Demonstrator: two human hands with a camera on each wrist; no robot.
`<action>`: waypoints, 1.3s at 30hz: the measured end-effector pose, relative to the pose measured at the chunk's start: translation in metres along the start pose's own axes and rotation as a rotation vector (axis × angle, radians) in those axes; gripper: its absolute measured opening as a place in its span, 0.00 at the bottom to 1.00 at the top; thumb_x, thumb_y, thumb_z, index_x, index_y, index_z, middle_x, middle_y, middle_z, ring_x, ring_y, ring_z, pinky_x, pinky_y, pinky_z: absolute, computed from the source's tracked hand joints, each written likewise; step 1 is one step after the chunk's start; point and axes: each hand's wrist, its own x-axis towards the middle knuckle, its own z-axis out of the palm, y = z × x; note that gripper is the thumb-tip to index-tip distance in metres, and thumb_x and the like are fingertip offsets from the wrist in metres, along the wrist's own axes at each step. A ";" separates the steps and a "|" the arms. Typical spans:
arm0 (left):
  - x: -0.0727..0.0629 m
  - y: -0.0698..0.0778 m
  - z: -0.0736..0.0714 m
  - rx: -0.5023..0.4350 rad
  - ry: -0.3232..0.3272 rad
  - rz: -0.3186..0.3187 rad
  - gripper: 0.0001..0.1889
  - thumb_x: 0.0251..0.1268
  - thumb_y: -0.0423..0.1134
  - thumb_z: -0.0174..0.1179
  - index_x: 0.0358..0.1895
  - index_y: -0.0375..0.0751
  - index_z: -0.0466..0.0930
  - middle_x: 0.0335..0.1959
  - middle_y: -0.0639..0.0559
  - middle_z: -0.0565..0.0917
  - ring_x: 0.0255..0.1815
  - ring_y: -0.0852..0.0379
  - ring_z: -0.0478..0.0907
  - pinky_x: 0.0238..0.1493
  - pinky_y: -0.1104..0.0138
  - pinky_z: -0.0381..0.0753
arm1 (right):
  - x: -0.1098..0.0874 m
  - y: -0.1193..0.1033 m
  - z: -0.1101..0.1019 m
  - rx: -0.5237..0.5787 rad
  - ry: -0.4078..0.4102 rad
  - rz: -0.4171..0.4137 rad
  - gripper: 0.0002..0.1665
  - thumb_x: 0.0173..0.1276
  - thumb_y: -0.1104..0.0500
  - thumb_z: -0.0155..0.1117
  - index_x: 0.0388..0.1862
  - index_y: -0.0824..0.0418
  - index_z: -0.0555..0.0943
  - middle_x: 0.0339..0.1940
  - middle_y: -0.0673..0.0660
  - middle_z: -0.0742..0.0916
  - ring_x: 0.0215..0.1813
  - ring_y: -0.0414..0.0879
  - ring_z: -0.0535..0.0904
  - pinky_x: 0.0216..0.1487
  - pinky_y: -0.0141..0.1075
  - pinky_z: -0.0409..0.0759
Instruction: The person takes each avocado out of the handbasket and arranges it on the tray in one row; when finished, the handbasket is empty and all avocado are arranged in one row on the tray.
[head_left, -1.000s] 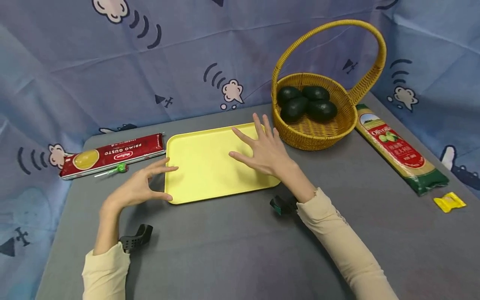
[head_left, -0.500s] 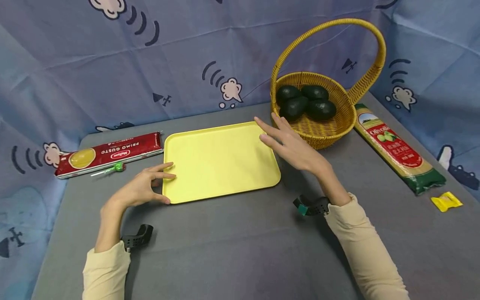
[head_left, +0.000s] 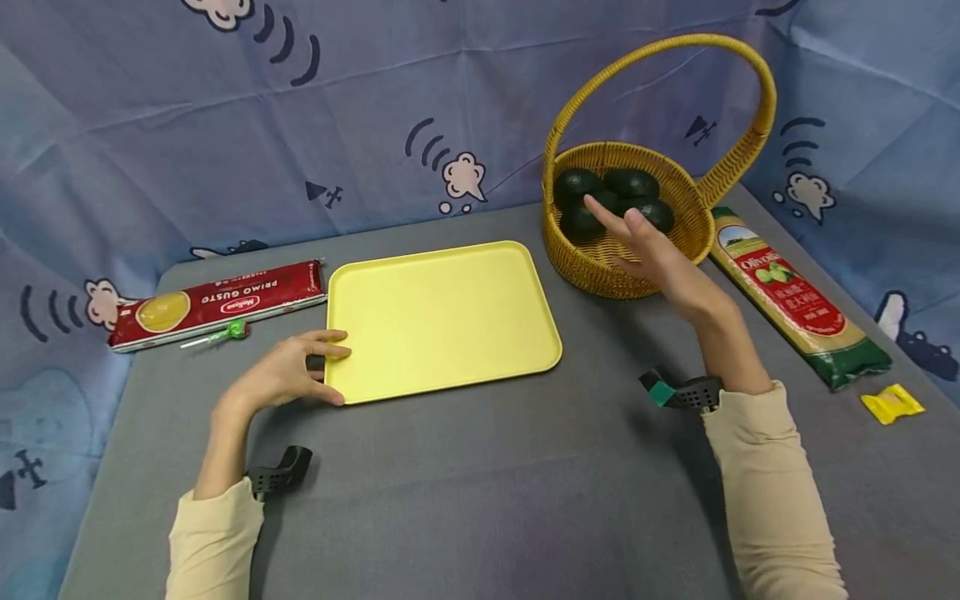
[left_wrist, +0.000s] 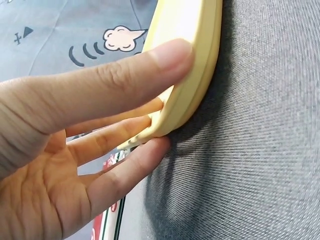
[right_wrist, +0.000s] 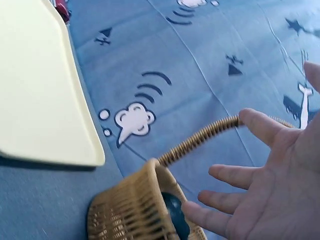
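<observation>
A yellow tray (head_left: 450, 325) lies flat on the grey table. My left hand (head_left: 281, 375) is at its near left corner, fingers and thumb fairly straight. In the left wrist view the fingertips (left_wrist: 159, 147) meet the tray's edge (left_wrist: 212, 55), and the thumb overlaps the rim. A yellow wicker basket (head_left: 573, 268) with a tall handle stands at the back right and holds several dark green avocados (head_left: 632, 182). In the air in front of the basket is my right hand (head_left: 671, 271), holding nothing. Its fingers are spread in the right wrist view, where an avocado (right_wrist: 176, 212) shows inside the basket.
Left of the tray lie a red spaghetti pack (head_left: 225, 302) and a green lollipop (head_left: 236, 330). Right of the basket is a green and red pasta pack (head_left: 798, 292), with a yellow wrapped candy (head_left: 892, 404) near it. A blue patterned cloth (head_left: 375, 125) hangs behind.
My right hand has swept from above the tray rightward to the front of the basket. The left hand has settled slightly at the tray's left corner.
</observation>
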 end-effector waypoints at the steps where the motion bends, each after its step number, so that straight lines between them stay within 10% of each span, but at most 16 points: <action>1: 0.000 0.000 0.000 0.005 0.001 0.000 0.37 0.44 0.36 0.77 0.59 0.22 0.73 0.69 0.33 0.62 0.52 0.38 0.79 0.50 0.56 0.83 | -0.001 0.001 -0.003 0.025 0.004 0.008 0.38 0.73 0.30 0.24 0.78 0.40 0.49 0.79 0.46 0.49 0.78 0.51 0.36 0.71 0.68 0.36; 17: 0.001 -0.005 0.000 0.038 0.003 -0.003 0.37 0.46 0.39 0.76 0.61 0.27 0.73 0.70 0.38 0.62 0.54 0.42 0.79 0.53 0.57 0.82 | -0.002 0.020 -0.048 0.318 0.059 0.052 0.36 0.73 0.31 0.35 0.77 0.41 0.55 0.79 0.54 0.52 0.78 0.53 0.42 0.74 0.61 0.33; 24: 0.000 -0.004 0.000 0.029 0.003 0.000 0.37 0.46 0.39 0.76 0.61 0.27 0.73 0.70 0.37 0.62 0.54 0.41 0.79 0.53 0.57 0.82 | 0.007 0.030 -0.075 0.338 0.117 0.173 0.32 0.77 0.44 0.44 0.77 0.43 0.55 0.79 0.50 0.53 0.78 0.50 0.45 0.76 0.43 0.57; 30: -0.003 -0.004 -0.001 0.036 0.001 -0.008 0.37 0.46 0.39 0.76 0.61 0.27 0.73 0.70 0.37 0.62 0.54 0.41 0.79 0.53 0.56 0.82 | 0.021 0.044 -0.091 0.448 0.180 0.236 0.28 0.74 0.55 0.55 0.72 0.49 0.66 0.77 0.49 0.60 0.70 0.43 0.63 0.47 0.27 0.82; 39: -0.001 -0.006 0.000 0.063 0.016 0.001 0.36 0.47 0.39 0.76 0.62 0.29 0.74 0.70 0.39 0.63 0.54 0.42 0.79 0.53 0.56 0.82 | 0.042 0.058 -0.117 0.026 0.218 0.285 0.35 0.65 0.55 0.67 0.71 0.49 0.69 0.71 0.47 0.71 0.58 0.30 0.74 0.47 0.20 0.80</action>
